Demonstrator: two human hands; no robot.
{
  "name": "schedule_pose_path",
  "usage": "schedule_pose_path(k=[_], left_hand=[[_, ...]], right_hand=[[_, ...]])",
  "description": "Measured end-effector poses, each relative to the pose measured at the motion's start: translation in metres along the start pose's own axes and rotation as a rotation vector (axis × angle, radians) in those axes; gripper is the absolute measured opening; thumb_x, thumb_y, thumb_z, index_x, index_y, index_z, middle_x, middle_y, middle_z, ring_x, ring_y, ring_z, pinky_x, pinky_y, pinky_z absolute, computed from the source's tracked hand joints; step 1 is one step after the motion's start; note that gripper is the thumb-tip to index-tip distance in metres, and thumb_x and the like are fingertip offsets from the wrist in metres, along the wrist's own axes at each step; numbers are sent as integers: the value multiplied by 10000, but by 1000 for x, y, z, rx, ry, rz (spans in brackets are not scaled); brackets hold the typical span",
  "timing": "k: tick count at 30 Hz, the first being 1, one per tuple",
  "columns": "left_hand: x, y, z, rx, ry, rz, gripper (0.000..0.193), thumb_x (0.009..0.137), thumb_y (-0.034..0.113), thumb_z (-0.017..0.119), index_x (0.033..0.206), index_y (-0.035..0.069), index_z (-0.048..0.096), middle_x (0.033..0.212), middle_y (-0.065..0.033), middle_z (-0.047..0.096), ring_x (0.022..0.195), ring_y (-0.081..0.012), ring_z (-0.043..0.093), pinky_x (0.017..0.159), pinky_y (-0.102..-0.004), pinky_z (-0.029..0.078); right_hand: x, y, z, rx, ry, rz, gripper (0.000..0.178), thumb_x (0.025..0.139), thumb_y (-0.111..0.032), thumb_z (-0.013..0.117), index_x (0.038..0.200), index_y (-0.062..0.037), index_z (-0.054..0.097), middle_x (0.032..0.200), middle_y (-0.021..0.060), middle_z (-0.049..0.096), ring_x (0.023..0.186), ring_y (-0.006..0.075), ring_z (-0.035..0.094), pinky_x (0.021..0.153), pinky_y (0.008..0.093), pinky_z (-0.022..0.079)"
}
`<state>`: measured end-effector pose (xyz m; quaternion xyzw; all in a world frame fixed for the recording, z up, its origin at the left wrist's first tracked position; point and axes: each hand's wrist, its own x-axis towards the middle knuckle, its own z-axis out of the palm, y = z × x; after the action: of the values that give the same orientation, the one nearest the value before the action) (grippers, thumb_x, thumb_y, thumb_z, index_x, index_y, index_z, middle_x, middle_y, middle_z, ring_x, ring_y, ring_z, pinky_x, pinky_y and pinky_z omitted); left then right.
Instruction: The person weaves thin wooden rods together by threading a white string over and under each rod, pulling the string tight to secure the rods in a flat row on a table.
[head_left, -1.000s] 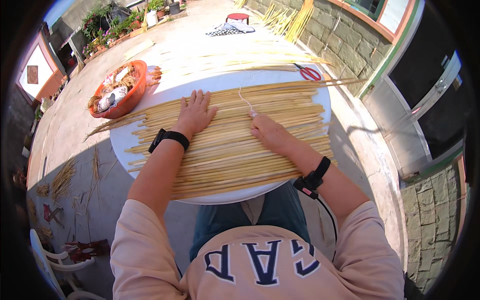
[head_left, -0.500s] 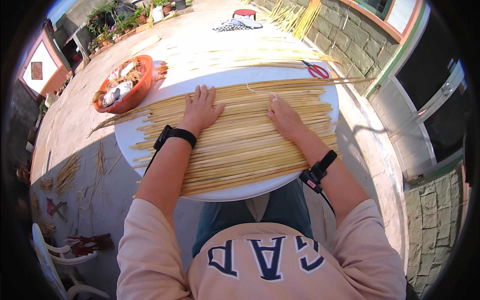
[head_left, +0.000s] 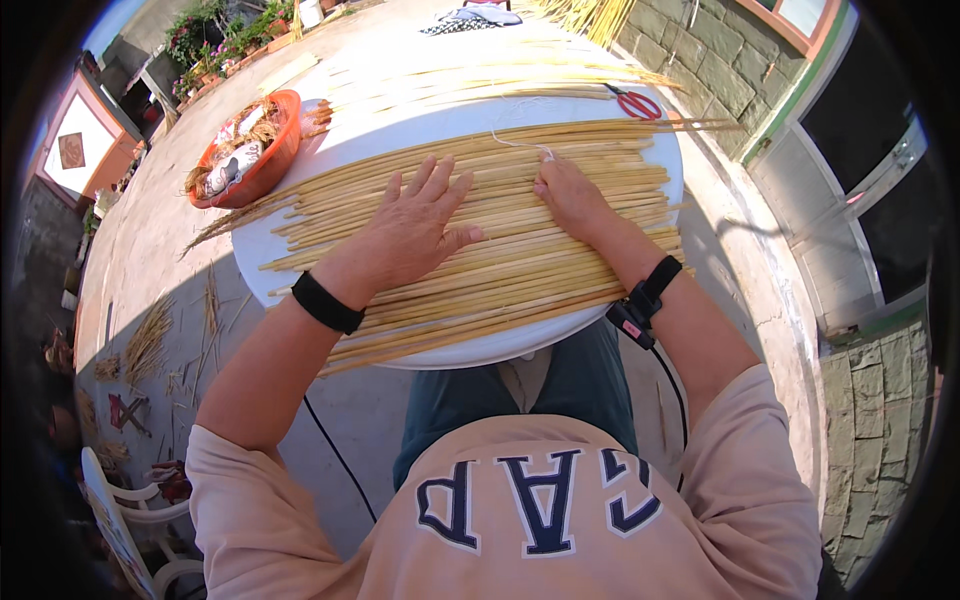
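Long straw-coloured stalks (head_left: 480, 290) lie side by side in a flat, mat-like layer across a round white table (head_left: 440, 358). My left hand (head_left: 420, 225) is over the middle of the layer, palm down and fingers spread, holding nothing; whether the palm presses on the stalks I cannot tell. To its right, my right hand (head_left: 572, 198) is closed on a thin white string (head_left: 520, 143) near the far part of the layer. From the fingers the string runs up and left past the far edge of the stalks.
Red-handled scissors (head_left: 638, 104) lie at the table's far right. An orange basin (head_left: 285, 150) with fibres and a white bundle stands at the left edge. Loose stalks (head_left: 430, 95) lie beyond the layer. A white chair (head_left: 140, 500) is at lower left, a stone wall (head_left: 730, 90) at right.
My left hand has shifted right and nearer to me over the stalks, its forearm swinging outward. The right hand keeps its grip on the string. The whole view has tilted slightly.
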<state>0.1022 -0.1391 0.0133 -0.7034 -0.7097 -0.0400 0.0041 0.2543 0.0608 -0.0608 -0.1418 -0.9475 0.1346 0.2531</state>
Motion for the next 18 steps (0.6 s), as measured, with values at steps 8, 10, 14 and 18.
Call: schedule_pose_path(k=[8, 10, 14, 18], left_hand=[[-91, 70, 33, 2, -88, 60, 690, 793, 385, 519, 1314, 24, 249, 1353, -205, 228, 1278, -332, 186, 1018, -493, 149], [-93, 69, 37, 14, -75, 31, 716, 763, 353, 566, 1317, 29, 249, 1354, -198, 234, 1276, -329, 195, 1015, -493, 156], [-97, 63, 39, 6, -48, 88, 736, 742, 298, 602, 1324, 36, 236, 1361, -192, 226, 1273, -330, 206, 1014, -485, 170], [-100, 62, 12, -47, -78, 61, 715, 773, 273, 581, 1335, 35, 209, 1366, -200, 210, 1272, -344, 198, 1019, -441, 188]], right_hand=[[1, -20, -18, 178, -156, 235, 158, 834, -180, 473, 846, -23, 463, 878, 167, 535, 858, 330, 503, 732, 398, 402], [2, -25, -24, 193, -185, 248, 164, 839, -187, 469, 839, -23, 462, 869, 168, 531, 853, 331, 503, 729, 394, 401], [3, -32, -25, 183, -234, 289, 147, 832, -158, 476, 819, -13, 455, 869, 177, 520, 864, 338, 495, 739, 394, 394], [-7, -17, -5, 129, -140, 83, 117, 810, -109, 495, 817, -3, 447, 895, 194, 506, 899, 353, 476, 775, 401, 382]])
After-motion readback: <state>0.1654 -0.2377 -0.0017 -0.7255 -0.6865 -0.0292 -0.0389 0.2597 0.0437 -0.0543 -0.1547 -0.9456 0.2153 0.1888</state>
